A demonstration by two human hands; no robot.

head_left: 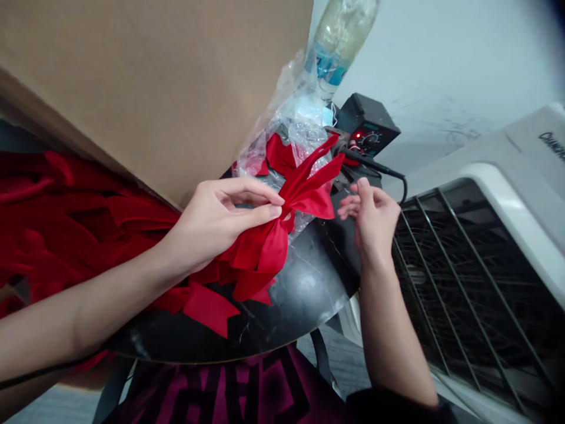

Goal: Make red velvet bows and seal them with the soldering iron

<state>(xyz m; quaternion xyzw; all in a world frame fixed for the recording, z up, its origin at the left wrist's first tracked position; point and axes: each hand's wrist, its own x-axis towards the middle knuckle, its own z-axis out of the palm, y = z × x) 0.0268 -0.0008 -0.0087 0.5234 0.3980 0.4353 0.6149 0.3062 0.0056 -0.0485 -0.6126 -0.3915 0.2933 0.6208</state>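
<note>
My left hand [238, 215] pinches a red satin ribbon bow [271, 250] between thumb and fingers at its gathered middle. The bow's loops and tails fan out to the upper right and hang below the fingertips. To the right, apart from the bow, my right hand [373, 215] is raised with its fingers loosely bent and somewhat spread; nothing shows in it. Under the bow, more red ribbon pieces [209, 306] lie on the black marble-patterned round table [304, 282]. Clear plastic wrap [282, 112] with red ribbon in it lies behind the bow.
A large cardboard box [168, 76] stands at the back left, beside a heap of red ribbons [79, 218]. Behind are a plastic bottle [342, 41] and a black control unit [368, 126] with a lit red light and a cable. A white air cooler [477, 253] stands close on the right.
</note>
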